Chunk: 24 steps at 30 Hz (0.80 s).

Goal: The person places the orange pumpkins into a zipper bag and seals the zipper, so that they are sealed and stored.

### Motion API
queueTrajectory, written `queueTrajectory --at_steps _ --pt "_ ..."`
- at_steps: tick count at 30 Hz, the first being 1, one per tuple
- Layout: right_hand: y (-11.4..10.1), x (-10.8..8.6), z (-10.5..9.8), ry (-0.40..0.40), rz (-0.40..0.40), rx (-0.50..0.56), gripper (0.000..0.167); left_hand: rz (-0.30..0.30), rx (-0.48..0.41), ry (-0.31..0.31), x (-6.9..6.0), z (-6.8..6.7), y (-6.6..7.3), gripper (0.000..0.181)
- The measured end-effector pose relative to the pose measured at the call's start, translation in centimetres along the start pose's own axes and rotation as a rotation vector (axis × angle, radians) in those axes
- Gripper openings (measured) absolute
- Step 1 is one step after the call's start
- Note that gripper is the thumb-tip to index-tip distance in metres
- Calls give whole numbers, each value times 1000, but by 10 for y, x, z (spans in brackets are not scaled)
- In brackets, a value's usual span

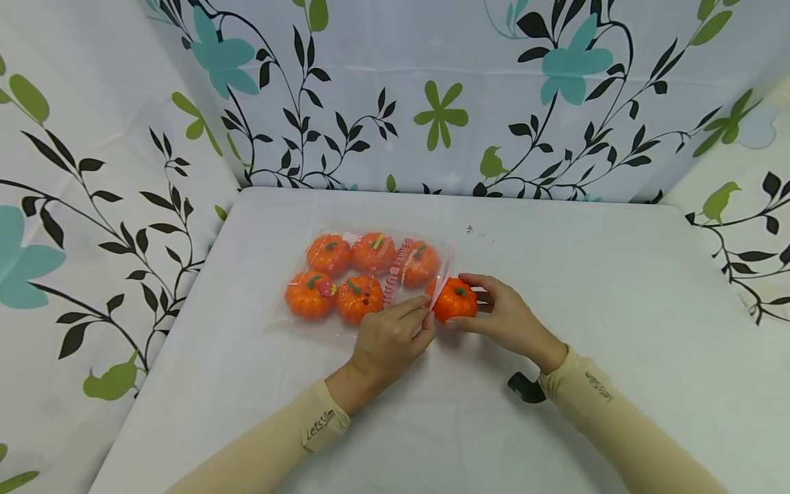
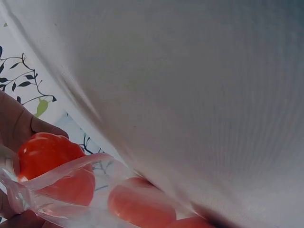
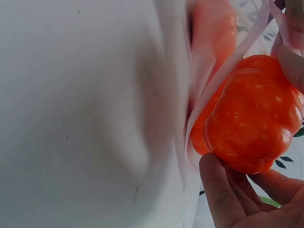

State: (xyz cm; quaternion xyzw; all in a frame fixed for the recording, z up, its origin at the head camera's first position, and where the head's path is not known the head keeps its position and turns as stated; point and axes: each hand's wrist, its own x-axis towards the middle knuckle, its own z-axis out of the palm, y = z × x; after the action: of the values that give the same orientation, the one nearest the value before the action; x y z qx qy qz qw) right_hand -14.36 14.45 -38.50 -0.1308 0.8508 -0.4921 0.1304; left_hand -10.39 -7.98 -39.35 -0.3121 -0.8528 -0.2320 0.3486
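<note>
A small orange toy pumpkin point(image 1: 455, 300) with a green stem is gripped between the thumb and fingers of my right hand point(image 1: 509, 319). It sits at the mouth of a clear plastic bag point(image 1: 443, 276) with pink lettering. In the left wrist view the bag's film covers part of this pumpkin point(image 2: 50, 154). My left hand point(image 1: 389, 343) pinches the near edge of the bag's mouth. Inside the bag, several similar pumpkins point(image 1: 329, 255) lie in two rows. The right wrist view has the gripped pumpkin point(image 3: 256, 114) close up, with right-hand fingertips point(image 3: 212, 166) against its underside.
The bag lies flat on a white-covered table point(image 1: 586, 274). A dark curved object point(image 1: 526, 388) shows beside the right wrist, partly hidden by the sleeve. Patterned curtains point(image 1: 382, 62) with leaves and flowers hang behind and at both sides of the table.
</note>
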Motion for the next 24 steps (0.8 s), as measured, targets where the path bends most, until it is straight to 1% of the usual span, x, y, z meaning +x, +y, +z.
queueTrajectory --at_steps 5,9,12,15,20,24 --pt "0 7 7 -20 -41 39 78 28 19 12 0 0 0 11" --pt "1 12 13 -55 -34 64 74 52 32 27 -1 0 0 12" --pt "1 17 19 -95 -32 57 72 61 35 29 -2 0 -1 13" --pt "-1 21 24 -123 -53 44 66 65 33 20 -2 0 -1 15" --pt "-3 25 32 -125 -104 52 55 74 34 19 -3 0 0 16" --pt "-4 29 40 -116 -144 77 60 90 46 34 -3 1 1 16"
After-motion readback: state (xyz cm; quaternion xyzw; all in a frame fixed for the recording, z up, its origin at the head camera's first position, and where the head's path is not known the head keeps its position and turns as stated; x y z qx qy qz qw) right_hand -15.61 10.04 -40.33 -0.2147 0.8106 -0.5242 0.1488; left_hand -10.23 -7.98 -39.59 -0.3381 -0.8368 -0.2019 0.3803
